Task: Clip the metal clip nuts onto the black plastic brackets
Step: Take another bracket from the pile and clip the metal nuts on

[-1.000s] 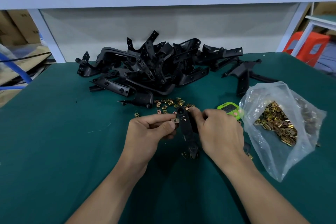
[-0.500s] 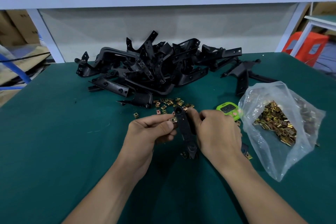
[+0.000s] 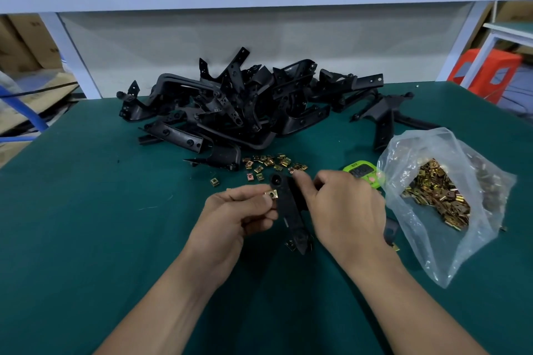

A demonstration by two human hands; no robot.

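Brass clip nut (image 3: pixel 271 194) pinched by left hand (image 3: pixel 239 213) fingers against bracket edge | black bracket (image 3: pixel 289 208) gripped by right hand (image 3: pixel 343 204), fingers curled, above green worktop (image 3: pixel 86 239) | loose clip nuts (image 3: pixel 271 161) beyond

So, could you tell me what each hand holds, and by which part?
Left hand pinches a small brass-coloured metal clip nut by its edge; right hand grips the black plastic bracket near its upper end.
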